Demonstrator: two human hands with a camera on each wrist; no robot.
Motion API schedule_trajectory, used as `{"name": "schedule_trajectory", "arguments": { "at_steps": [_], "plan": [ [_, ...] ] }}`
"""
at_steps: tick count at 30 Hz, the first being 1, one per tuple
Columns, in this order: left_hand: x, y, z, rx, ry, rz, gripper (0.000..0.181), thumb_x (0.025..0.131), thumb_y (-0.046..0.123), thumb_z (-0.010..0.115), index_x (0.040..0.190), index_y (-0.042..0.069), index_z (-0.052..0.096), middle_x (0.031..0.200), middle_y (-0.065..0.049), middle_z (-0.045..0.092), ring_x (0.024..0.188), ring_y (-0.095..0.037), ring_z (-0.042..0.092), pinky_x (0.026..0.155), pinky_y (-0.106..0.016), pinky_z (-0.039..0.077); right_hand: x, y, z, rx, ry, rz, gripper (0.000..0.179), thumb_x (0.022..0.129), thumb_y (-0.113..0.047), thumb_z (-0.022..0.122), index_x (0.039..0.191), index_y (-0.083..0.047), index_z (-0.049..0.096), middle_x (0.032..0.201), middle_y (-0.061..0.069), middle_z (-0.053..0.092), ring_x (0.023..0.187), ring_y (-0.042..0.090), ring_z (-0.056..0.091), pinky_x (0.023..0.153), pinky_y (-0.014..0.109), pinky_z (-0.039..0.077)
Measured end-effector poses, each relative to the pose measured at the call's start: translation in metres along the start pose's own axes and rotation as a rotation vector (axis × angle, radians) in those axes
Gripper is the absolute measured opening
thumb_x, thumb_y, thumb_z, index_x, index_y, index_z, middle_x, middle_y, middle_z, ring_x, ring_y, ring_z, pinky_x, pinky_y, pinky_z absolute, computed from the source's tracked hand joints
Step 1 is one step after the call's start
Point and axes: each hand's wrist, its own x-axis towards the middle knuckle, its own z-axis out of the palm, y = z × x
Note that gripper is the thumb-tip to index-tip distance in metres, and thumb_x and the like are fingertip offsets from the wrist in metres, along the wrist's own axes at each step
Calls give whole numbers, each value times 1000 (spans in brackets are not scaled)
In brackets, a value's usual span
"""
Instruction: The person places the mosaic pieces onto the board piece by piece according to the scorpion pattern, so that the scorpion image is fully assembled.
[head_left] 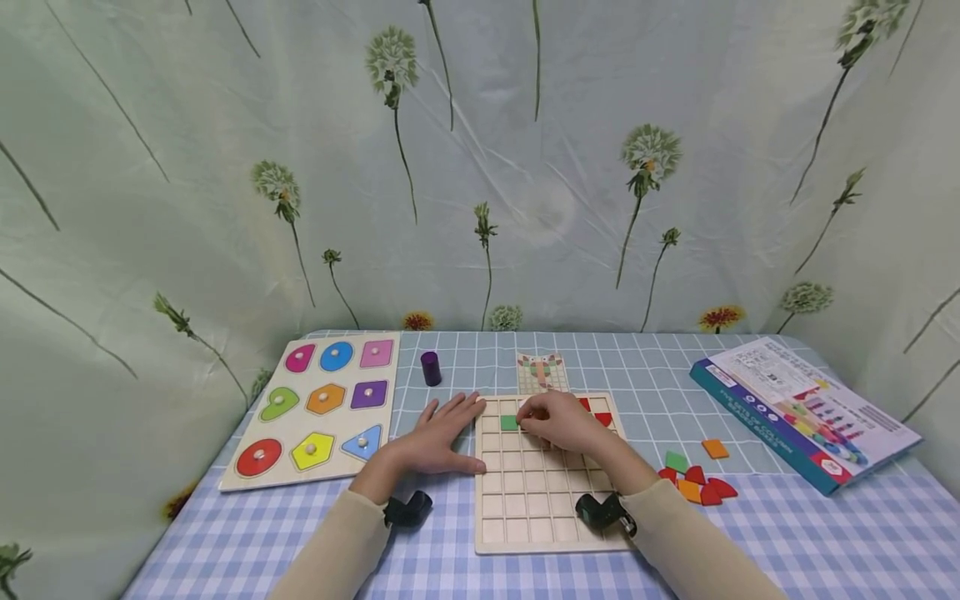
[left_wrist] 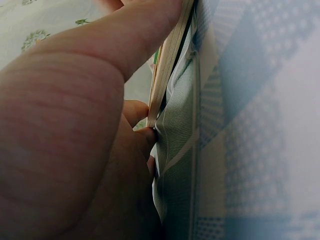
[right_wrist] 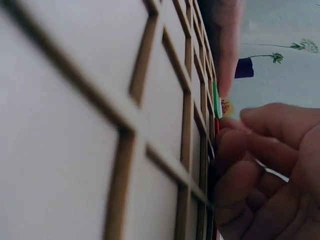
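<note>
A wooden grid board (head_left: 514, 506) lies flat in front of me. My left hand (head_left: 435, 437) is spread at its left side, fingertips at the upper left corner and thumb against the left edge. The left wrist view shows the thumb (left_wrist: 150, 30) against the board's side. Over the upper rows, my right hand (head_left: 558, 421) bends its fingers onto a red piece (right_wrist: 217, 126), mostly hidden by them. Directly beside it, a green square (head_left: 509, 422) sits in a cell. More red pieces (head_left: 603, 418) lie in cells at the upper right, partly behind the right hand.
A patterned card (head_left: 542, 372) stands behind the board, and a purple cylinder (head_left: 431, 368) to its left. A knobbed shape puzzle (head_left: 341, 367) lies far left. Loose red, orange and green pieces (head_left: 677, 461) lie right of the board, near a flat box (head_left: 802, 408).
</note>
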Motion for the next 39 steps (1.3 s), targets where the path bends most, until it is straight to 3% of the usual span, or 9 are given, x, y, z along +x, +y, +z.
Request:
{"name": "schedule_trajectory", "arguments": {
  "at_steps": [7,12,19,30,39],
  "plan": [
    [0,-1,1,12,4,-12,99,84,57,72,161,19,22,170,-3,15,158,-29,6,124,-62,-1,-9,4,-10,28,-87,-88,23,97,-17,63,116,-11,72,88,3,72,64,15,61,58,28,50],
    [2,-1,1,14,9,-5,99,84,58,72,161,19,23,170,-3,15,158,-28,6,124,-62,-1,-21,6,-24,19,-65,-151,23,97,-18,62,118,-10,71,87,7,70,65,18,62,58,27,50],
    [1,0,1,2,8,4,99,84,56,73,161,18,23,170,-4,15,158,-29,6,124,-62,-2,-36,11,-45,-16,-65,-113,22,97,-17,64,117,-10,70,91,9,68,65,20,63,57,27,50],
    [1,-1,0,2,5,1,99,84,56,73,161,19,22,170,-2,15,158,-29,5,125,-61,-2,-55,31,-68,-114,-80,-73,23,96,-19,67,118,-12,70,92,-2,67,78,15,56,66,24,49],
    [0,-2,1,-4,2,8,99,84,56,72,161,19,22,170,-2,14,158,-29,5,124,-61,-2,-68,49,-83,-130,-153,21,27,88,-16,75,113,-12,69,91,-1,63,83,16,58,71,21,53]
  ]
}}
